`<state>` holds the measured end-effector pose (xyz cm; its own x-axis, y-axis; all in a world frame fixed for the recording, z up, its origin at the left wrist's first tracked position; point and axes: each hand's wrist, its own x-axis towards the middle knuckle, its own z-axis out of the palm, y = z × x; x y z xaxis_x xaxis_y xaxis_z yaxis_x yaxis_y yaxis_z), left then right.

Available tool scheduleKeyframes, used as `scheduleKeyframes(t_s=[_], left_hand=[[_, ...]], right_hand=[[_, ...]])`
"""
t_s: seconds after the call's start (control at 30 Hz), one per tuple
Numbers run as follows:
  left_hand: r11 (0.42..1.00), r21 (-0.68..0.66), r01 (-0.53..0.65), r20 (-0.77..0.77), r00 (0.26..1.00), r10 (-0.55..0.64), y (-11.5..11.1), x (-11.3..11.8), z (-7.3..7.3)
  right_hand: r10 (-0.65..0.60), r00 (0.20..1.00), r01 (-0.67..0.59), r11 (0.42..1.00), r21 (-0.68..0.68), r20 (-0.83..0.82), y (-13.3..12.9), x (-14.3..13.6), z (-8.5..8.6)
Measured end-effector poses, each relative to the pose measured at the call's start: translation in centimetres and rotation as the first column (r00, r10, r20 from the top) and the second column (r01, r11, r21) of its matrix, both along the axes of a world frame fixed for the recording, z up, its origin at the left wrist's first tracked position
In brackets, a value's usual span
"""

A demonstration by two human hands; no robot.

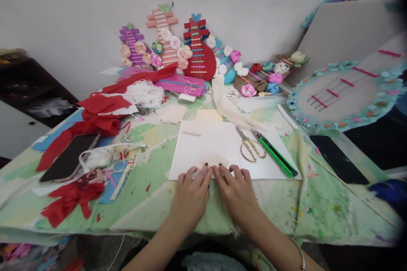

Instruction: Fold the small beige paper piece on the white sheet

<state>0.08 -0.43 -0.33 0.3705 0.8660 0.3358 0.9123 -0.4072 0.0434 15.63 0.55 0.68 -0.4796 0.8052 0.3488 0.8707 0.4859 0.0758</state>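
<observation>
Both hands rest side by side at the front edge of a white board (210,144). My left hand (194,188) and my right hand (234,188) have their index fingertips nearly touching over a small pale piece (208,160) on the board. The fingers of both hands are pressed down on it and bent; its outline is faint against the white. Gold-handled scissors (251,148) lie on the board to the right. Beside them is a green utility knife (276,156). A pale strip (191,130) lies near the board's back left.
Colourful paper instruments (200,59) lean against the wall. Red material (98,118), white thread (146,93), a phone (70,156) and a doll (92,178) are at the left. Another phone (338,159), a thin stick (349,190) and a flower-edged instrument (343,93) are at the right.
</observation>
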Motion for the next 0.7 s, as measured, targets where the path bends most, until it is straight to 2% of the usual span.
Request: scheduleKeyframes(t_s=[0.27,0.43,0.7], left_hand=[[0.997,0.042,-0.059,-0.098,0.993,0.063,-0.7,0.8,0.4],[0.997,0.058,-0.054,-0.083,0.995,0.059,-0.9,0.8,0.4],[0.983,0.139,-0.119,-0.048,0.991,0.127,-1.2,0.7,0.5]], right_hand=[[-0.065,0.997,0.069,0.994,0.085,-0.050,-0.6,-0.2,-0.2],[-0.073,0.995,0.080,0.990,0.114,-0.068,-0.7,0.0,-0.3],[-0.085,0.993,0.095,0.987,0.126,-0.082,-0.7,0.0,-0.6]])
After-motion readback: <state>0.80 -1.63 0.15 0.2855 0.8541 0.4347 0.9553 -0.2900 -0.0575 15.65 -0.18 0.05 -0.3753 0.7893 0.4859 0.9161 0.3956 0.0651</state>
